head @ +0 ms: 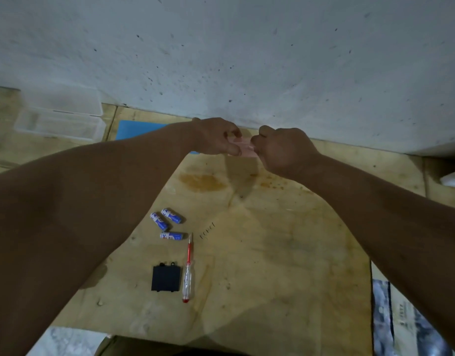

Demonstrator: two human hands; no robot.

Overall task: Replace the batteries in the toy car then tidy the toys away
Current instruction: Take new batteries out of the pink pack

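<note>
A clear plastic box (59, 116) sits at the far left of the table (285, 253), against the wall (247, 47). Right of it lies a blue sheet (139, 129), partly hidden by the left forearm.

The left hand (216, 136) reaches out to the far edge of the table, its thumb and fingers curled and pinching the left end of a small pink object (243, 147). The right hand (280, 150) meets it from the other side, fingers curled, pinching the right end of the same object. The object is blurred and mostly covered by the two hands, so what it is cannot be told. No toy car can be made out.

Nearer the person, below the left hand, three blue and white batteries (168, 222) lie loose on the table: two side by side, the third just below them. A black battery cover (166, 278) lies flat further down. Just beside its right edge is a screwdriver (188, 271) with a red shaft and clear handle, its tip pointing away toward the batteries. A few small dark screws (207, 231) lie in a short row right of the screwdriver's tip.

At the far right edge a white object (453, 178) is partly in view.
</note>
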